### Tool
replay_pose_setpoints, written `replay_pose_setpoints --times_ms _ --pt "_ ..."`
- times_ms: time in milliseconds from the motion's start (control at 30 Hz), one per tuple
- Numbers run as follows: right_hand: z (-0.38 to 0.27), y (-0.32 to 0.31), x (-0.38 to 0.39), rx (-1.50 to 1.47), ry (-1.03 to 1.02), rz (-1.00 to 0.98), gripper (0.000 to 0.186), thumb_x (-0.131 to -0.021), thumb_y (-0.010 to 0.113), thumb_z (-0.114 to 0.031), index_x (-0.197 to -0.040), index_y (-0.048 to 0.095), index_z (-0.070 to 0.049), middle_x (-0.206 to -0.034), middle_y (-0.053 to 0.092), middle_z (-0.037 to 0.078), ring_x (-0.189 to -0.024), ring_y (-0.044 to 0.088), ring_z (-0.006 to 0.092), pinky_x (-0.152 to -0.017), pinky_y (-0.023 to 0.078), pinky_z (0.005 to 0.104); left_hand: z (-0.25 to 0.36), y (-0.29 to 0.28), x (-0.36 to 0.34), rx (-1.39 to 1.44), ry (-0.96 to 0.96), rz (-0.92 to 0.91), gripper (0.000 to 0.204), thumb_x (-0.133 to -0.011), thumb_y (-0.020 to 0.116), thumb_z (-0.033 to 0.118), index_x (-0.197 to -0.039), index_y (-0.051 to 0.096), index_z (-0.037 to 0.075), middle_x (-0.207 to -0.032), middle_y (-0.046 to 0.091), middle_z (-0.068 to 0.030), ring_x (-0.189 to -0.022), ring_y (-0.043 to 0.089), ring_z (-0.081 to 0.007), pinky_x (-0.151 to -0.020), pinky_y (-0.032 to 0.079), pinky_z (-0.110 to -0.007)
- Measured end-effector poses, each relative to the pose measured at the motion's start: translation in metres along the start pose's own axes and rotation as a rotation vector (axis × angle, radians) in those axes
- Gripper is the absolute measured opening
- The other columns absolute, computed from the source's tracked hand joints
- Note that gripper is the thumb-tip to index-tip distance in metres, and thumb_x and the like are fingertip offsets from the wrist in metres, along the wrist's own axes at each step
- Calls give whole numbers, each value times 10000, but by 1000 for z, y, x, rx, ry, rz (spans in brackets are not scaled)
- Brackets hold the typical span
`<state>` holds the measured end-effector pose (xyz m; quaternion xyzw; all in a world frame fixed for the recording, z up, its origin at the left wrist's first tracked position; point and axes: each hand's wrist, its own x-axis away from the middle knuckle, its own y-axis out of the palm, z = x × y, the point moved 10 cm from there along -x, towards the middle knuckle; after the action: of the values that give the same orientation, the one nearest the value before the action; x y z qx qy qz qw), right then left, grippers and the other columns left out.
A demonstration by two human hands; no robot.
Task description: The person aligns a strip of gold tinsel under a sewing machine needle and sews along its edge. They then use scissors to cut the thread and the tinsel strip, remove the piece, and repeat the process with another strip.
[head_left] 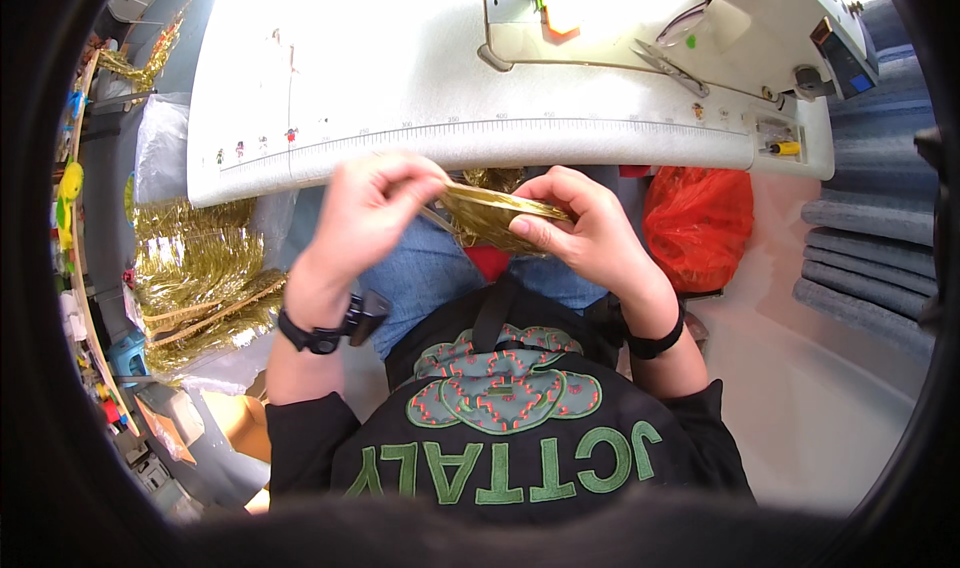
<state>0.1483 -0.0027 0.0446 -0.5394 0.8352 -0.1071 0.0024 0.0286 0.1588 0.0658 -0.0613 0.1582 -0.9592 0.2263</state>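
I hold a strip of shiny gold tinsel fringe [485, 223] with a narrow pale band along its top, over my lap just below the table's front edge. My left hand [375, 218] pinches the band's left end between thumb and fingers. My right hand [575, 223] grips the band and fringe toward the right, thumb in front and fingers curled behind. More gold fringe hangs between and behind my hands, partly hidden.
A white sewing table [350, 68] spans the top, with a sewing machine [760, 23] and metal scissors [670, 68]. Piled gold fringe [200, 258] lies at left. A red bag [700, 228] is at right, beside stacked blue-grey fabric [860, 258]. A cardboard box [240, 418] is lower left.
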Motion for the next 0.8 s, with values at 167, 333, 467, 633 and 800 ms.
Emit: replay_pose_setpoints --times_ms 167,333,467,633,800 --pt "3 -24 19 66 -49 186 176 -982 736 -105 -1083 708 36 -830 604 71 -783 657 131 -678 516 284 64 -83 -57 -769 267 336 163 -993 686 154 -976 799 38 -756 730 -111 -657 654 -172 -619 484 -300" --pt "43 -22 64 -82 37 85 141 -1000 689 -28 -1101 692 70 -901 673 82 -791 722 152 -695 558 277 62 -25 -180 -670 488 27 178 -976 660 193 -1003 797 83 -959 747 -113 -932 716 -323 -844 548 -403" --pt "113 -8 91 -191 391 -14 217 -1016 672 -33 -1212 714 51 -1061 768 63 -966 710 102 -860 573 276 12 57 -216 -853 338 -326 187 -971 654 185 -1044 790 79 -1096 732 -92 -1026 695 -302 -934 535 -398" --pt "87 -22 61 352 -25 -37 234 -954 709 -77 -1178 739 -16 -1120 756 175 -993 740 315 -865 591 376 11 74 -226 -802 402 -375 201 -969 664 222 -1053 807 108 -1044 752 -93 -1034 693 -306 -932 535 -419" --pt "19 -69 -3 488 -292 93 131 -936 686 -56 -1056 735 -38 -1017 726 142 -890 717 346 -750 597 440 10 74 -228 -846 434 -361 213 -974 647 242 -1032 814 122 -997 762 -107 -987 705 -305 -893 546 -427"
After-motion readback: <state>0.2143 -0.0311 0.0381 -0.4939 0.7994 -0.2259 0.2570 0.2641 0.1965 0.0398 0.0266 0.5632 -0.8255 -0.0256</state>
